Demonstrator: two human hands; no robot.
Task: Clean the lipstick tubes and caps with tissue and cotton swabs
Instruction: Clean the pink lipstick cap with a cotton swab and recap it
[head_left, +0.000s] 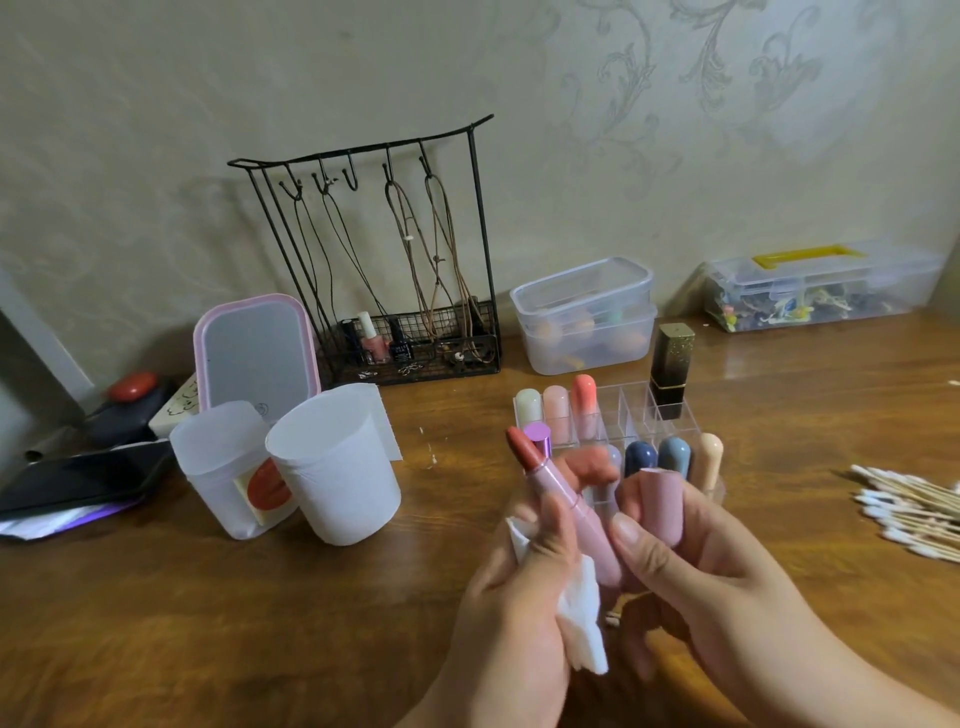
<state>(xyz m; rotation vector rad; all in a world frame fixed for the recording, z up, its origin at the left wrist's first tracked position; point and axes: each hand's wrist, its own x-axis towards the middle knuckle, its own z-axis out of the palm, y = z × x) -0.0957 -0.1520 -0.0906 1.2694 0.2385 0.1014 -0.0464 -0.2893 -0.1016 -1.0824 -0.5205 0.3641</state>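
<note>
With the left hand (524, 571) gripping an uncapped pink lipstick tube (571, 512) plus a tissue (582, 623) and the right hand's (691, 561) fingers wrapped round its cap (661, 506), cleaning seems early: the organizer (623, 410) lipsticks and cotton swabs (909, 512) on the counter (208, 623) look untouched.

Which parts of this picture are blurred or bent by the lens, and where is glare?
Head view: the left hand holding the open lipstick and tissue is slightly motion-blurred; a reddish smear by the organizer is unreadable; the wire rack leans from wide-angle distortion; soft glare lies on the table at right.
</note>
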